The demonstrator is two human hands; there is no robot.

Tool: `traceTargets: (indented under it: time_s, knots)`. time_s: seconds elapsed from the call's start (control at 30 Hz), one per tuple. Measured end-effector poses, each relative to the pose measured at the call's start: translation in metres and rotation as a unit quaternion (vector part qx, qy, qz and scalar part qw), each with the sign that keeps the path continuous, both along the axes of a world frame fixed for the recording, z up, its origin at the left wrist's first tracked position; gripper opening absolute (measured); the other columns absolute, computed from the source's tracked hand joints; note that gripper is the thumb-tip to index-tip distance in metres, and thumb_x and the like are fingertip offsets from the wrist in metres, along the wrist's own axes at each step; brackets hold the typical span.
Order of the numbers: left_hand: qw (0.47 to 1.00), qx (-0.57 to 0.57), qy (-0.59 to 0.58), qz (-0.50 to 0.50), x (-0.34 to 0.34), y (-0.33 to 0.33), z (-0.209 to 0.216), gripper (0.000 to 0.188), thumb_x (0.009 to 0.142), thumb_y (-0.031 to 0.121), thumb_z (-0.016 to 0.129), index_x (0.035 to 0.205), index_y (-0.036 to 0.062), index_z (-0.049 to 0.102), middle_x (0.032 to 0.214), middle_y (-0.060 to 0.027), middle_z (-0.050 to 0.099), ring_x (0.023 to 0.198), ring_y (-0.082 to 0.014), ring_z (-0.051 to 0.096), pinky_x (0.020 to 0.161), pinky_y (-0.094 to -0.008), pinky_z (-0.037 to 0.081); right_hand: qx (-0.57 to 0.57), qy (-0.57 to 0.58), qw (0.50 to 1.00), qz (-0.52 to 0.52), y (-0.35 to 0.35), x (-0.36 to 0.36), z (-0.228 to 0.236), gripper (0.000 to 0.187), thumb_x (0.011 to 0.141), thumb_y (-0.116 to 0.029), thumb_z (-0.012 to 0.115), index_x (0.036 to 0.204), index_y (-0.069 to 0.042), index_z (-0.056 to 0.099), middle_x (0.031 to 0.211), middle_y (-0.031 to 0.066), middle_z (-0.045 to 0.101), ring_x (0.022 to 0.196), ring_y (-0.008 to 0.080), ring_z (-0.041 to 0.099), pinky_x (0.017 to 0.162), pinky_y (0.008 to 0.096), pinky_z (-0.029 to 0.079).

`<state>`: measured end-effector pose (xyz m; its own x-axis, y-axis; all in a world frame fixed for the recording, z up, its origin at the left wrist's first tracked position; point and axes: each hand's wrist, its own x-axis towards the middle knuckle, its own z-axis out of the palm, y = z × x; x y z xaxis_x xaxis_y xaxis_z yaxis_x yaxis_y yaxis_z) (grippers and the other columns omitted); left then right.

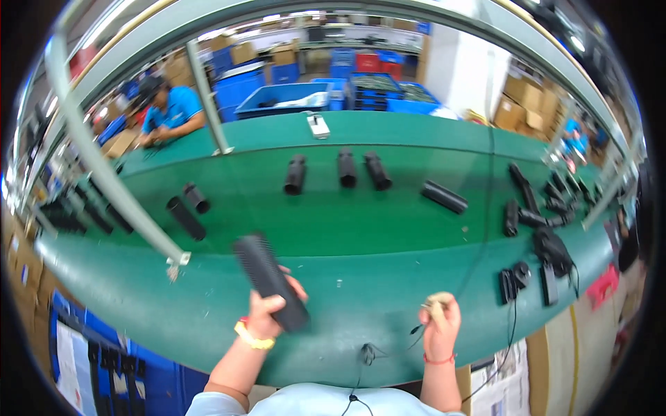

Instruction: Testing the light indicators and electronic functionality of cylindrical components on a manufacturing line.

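Observation:
My left hand [263, 315] is wrapped round a long black housing with a ribbed or meshed surface [260, 267], held tilted over the near part of the green bench. It is somewhat blurred. To the right, my right hand [442, 329] is raised with thumb and fingers pinched together. Something small sits at its fingertips, too small to make out. Just beside those fingers hangs a thin black cable end [416, 330]. Between my forearms, a small tangle of black cable [368, 353] lies near the bench's front edge.
Several black tubes [295, 175] stand or lie along the green belt [312, 222]. At right are black devices [510, 286] with cables and a black pouch [551, 248]. A metal post [125, 180] rises at left. Across the bench a person in blue [173, 111] works; blue bins [284, 97] stand behind.

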<state>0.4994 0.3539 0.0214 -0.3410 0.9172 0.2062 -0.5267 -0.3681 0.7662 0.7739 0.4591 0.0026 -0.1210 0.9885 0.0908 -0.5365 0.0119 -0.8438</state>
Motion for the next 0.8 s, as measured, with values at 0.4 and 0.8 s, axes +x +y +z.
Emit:
traceTargets:
  time_s: [0.4,0.8]
  knots:
    - [0.834,-0.177,0.276,0.443,-0.180,0.104,-0.088,0.042,0.070,0.004,0.067,0.106,-0.0008,0.046,0.095,-0.0117,0.056,0.080,-0.0187,0.054,0.078,-0.0268,0.041,0.030,-0.142,0.976,0.163,0.081,0.025,-0.079,0.013,0.079,-0.004,0.059,0.092,-0.001,0.059,0.081,0.0044,0.060,0.068,0.0089,0.053,0.063,0.0195,0.043]
    - [0.712,-0.018,0.591,0.379,0.030,0.210,-0.070,0.081,0.070,0.012,0.064,0.135,0.0005,0.016,0.137,-0.0192,0.021,0.128,-0.0330,0.022,0.106,-0.0400,0.016,0.115,-0.282,0.949,0.079,0.070,0.024,-0.071,0.011,0.079,-0.012,0.060,0.085,-0.003,0.058,0.070,0.0002,0.051,0.056,0.0097,0.042,0.053,0.0223,0.035]
